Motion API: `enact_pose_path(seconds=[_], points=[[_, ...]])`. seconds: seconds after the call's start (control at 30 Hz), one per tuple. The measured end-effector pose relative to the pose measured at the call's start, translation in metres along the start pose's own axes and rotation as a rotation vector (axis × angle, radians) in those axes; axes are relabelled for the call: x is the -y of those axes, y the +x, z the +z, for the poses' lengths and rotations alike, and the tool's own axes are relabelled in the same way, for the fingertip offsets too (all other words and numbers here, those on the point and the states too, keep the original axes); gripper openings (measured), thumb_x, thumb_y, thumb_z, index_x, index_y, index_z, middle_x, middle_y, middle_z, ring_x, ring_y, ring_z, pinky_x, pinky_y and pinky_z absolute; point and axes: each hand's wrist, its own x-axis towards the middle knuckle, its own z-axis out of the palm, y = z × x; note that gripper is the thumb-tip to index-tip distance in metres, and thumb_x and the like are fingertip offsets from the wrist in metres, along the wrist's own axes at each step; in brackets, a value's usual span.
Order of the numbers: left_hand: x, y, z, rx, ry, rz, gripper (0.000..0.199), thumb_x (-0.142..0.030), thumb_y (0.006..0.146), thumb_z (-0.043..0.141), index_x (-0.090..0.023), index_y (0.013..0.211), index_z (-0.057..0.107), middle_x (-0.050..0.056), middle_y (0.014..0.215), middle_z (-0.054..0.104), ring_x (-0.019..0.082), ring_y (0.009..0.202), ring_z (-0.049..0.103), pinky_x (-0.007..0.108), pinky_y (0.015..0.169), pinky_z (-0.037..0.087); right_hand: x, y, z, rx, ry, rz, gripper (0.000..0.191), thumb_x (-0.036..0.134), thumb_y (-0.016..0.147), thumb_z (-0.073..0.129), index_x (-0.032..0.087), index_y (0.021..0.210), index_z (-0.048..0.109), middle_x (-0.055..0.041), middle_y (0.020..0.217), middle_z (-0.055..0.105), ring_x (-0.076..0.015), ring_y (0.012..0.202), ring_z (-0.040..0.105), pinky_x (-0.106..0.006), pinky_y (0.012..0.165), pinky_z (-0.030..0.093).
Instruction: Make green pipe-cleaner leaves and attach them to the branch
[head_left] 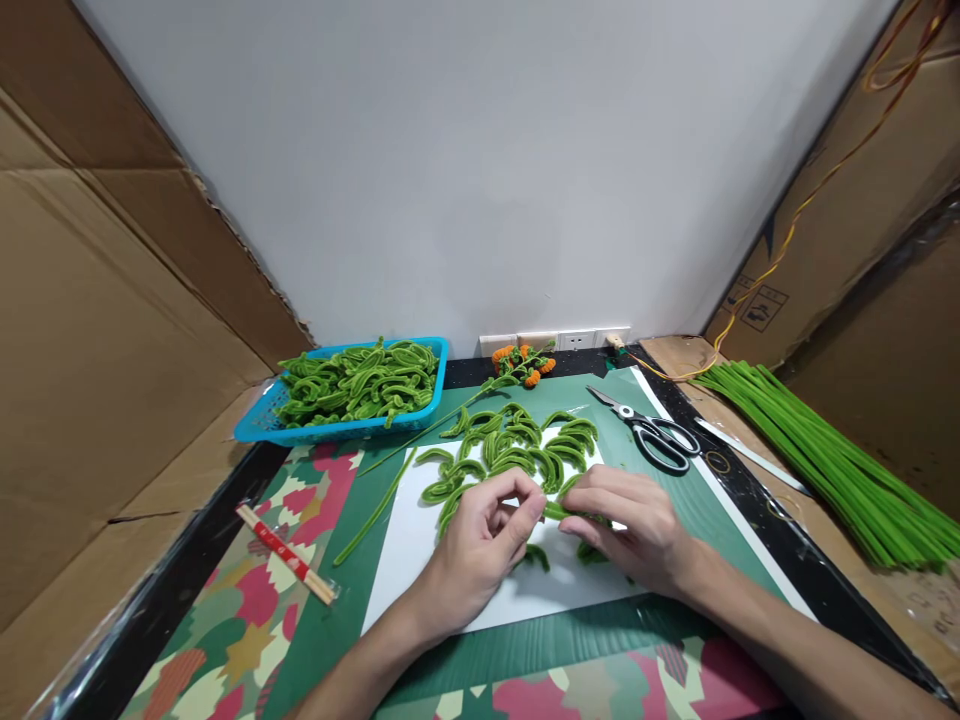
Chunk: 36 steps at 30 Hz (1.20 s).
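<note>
A short green pipe cleaner piece [556, 511] stretches between my two hands above a white sheet [480, 605]. My left hand [480, 535] pinches one end with thumb and forefinger. At the other end, the fingers of my right hand [634, 520] are closed on it, partly hiding it. Just beyond my hands lies a loose pile of curled green pipe cleaner leaves [510, 445]. One more curled leaf [537, 556] rests on the sheet between my wrists. Whatever lies right under my palms is hidden.
At the back left stands a blue basket [345, 432] heaped with green leaves. An orange-flowered stem [517, 368] lies behind the pile. Scissors [656, 435] rest to the right, with a bundle of straight green pipe cleaners [825, 465] beyond. Wrapped chopsticks [286, 553] lie left.
</note>
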Motion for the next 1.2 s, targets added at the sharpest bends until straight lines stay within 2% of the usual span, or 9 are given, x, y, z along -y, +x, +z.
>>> enact_pose_path(seconds=[0.23, 0.43, 0.57, 0.77, 1.0, 1.2], points=[[-0.0023, -0.0012, 0.0008, -0.009, 0.072, -0.003, 0.025, -0.040, 0.102, 0.068, -0.019, 0.091, 0.060, -0.008, 0.065, 0.041, 0.007, 0.054, 0.038, 0.018, 0.049, 0.026, 0.0027, -0.0005, 0.0005, -0.072, -0.042, -0.013, 0.013, 0.021, 0.105, 0.065, 0.015, 0.096, 0.072, -0.0052, 0.071, 0.069, -0.0151, 0.061, 0.058, -0.028, 0.058, 0.047], [-0.0053, -0.0008, 0.0009, -0.035, 0.063, 0.008, 0.020, -0.035, 0.100, 0.071, -0.020, 0.091, 0.060, -0.010, 0.062, 0.040, 0.006, 0.048, 0.038, 0.019, 0.045, 0.025, 0.0004, 0.0006, -0.0005, -0.053, 0.034, 0.053, 0.010, 0.025, 0.102, 0.071, 0.015, 0.100, 0.073, -0.0071, 0.078, 0.074, -0.0159, 0.066, 0.066, -0.028, 0.063, 0.052], [-0.0069, -0.0003, 0.0012, -0.036, 0.083, 0.016, 0.020, -0.034, 0.100, 0.070, -0.020, 0.091, 0.061, -0.010, 0.063, 0.041, 0.006, 0.048, 0.039, 0.019, 0.046, 0.026, -0.0002, 0.0014, -0.0015, -0.060, 0.061, 0.101, 0.010, 0.025, 0.100, 0.074, 0.016, 0.097, 0.073, -0.0051, 0.075, 0.074, -0.0142, 0.062, 0.064, -0.026, 0.061, 0.050], [-0.0075, -0.0008, 0.0019, -0.039, 0.171, 0.036, 0.021, -0.036, 0.100, 0.069, -0.019, 0.091, 0.062, -0.007, 0.070, 0.045, 0.008, 0.056, 0.043, 0.021, 0.051, 0.031, 0.0025, 0.0014, -0.0041, -0.053, 0.024, 0.071, 0.008, 0.021, 0.101, 0.072, 0.016, 0.096, 0.074, -0.0035, 0.071, 0.072, -0.0132, 0.058, 0.059, -0.026, 0.057, 0.046], [-0.0061, -0.0006, -0.0003, -0.018, 0.206, 0.027, 0.030, -0.045, 0.103, 0.064, -0.018, 0.090, 0.062, -0.005, 0.074, 0.046, 0.009, 0.059, 0.040, 0.022, 0.053, 0.029, 0.0007, -0.0008, -0.0063, -0.046, -0.024, 0.024, 0.008, 0.018, 0.103, 0.069, 0.015, 0.097, 0.074, -0.0044, 0.072, 0.071, -0.0131, 0.059, 0.058, -0.026, 0.058, 0.044], [-0.0081, -0.0008, 0.0002, 0.056, 0.064, -0.040, 0.030, -0.046, 0.099, 0.071, -0.019, 0.091, 0.059, -0.008, 0.069, 0.042, 0.007, 0.052, 0.038, 0.020, 0.048, 0.028, -0.0004, -0.0001, -0.0086, -0.030, 0.017, -0.018, 0.008, 0.019, 0.104, 0.067, 0.017, 0.101, 0.073, -0.0042, 0.072, 0.069, -0.0143, 0.062, 0.057, -0.028, 0.060, 0.044]])
